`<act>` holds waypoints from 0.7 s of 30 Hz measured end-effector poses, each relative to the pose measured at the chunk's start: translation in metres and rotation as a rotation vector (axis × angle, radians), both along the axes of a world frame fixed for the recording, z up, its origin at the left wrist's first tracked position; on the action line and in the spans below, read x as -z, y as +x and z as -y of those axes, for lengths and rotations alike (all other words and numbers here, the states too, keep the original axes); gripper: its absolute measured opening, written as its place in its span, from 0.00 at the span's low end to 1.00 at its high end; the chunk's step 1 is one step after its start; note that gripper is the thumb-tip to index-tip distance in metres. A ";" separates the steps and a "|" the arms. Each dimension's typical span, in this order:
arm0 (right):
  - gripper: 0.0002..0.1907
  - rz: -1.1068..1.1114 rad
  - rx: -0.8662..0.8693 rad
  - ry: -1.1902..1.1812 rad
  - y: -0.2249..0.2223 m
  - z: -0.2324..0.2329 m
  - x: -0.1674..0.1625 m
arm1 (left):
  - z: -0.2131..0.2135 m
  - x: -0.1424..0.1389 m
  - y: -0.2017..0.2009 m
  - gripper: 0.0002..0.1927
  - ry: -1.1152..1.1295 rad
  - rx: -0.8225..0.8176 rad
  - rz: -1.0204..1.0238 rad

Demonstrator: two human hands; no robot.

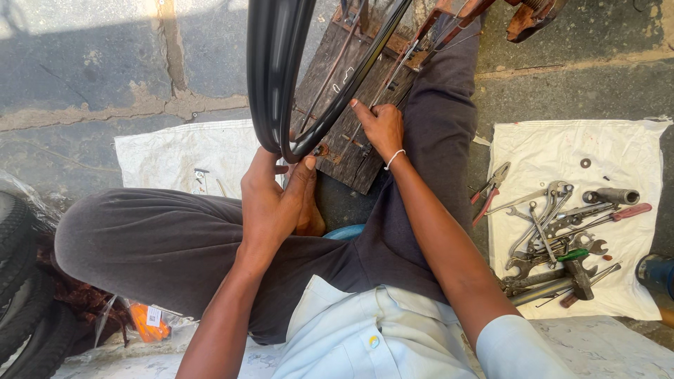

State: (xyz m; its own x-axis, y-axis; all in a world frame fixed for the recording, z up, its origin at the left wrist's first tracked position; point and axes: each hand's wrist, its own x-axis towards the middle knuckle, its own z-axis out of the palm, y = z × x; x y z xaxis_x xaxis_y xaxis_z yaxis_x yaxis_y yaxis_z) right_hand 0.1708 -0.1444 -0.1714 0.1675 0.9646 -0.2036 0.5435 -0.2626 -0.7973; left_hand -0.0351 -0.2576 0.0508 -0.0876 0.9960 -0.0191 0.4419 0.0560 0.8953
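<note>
The person sits on the ground with a black bicycle wheel rim (281, 77) standing upright between the knees, in front of a worn wooden board (351, 133). The left hand (270, 200) grips the rim's near edge, thumb pressed against it. The right hand (379, 126) pinches a spoke (393, 74) just right of the rim. Spanners and pliers (554, 238) lie on a white cloth (632, 154) at the right.

A single camera, worn on the person's head, looks almost straight down and close over the lap. It takes in the left hand (270, 203) and right hand (381, 126) at a wheel rim (277, 77), a cloth of tools (562, 231) to the right, and what seem to be tyres (21, 281) at the left edge.
</note>
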 end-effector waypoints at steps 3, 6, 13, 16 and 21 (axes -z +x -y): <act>0.38 0.004 0.001 -0.003 0.000 0.000 -0.001 | 0.000 0.001 0.000 0.22 -0.004 -0.013 -0.016; 0.38 0.003 -0.001 0.005 0.000 0.000 -0.001 | -0.001 0.001 0.000 0.22 0.032 -0.007 -0.023; 0.36 -0.016 -0.005 0.010 0.001 0.000 0.001 | 0.000 0.002 0.000 0.23 -0.039 -0.014 -0.047; 0.36 -0.024 -0.005 0.008 0.000 0.001 0.002 | 0.001 0.002 -0.002 0.20 -0.014 -0.002 -0.067; 0.37 -0.025 -0.014 0.014 0.001 0.002 0.004 | 0.000 -0.009 0.003 0.16 0.112 -0.041 -0.101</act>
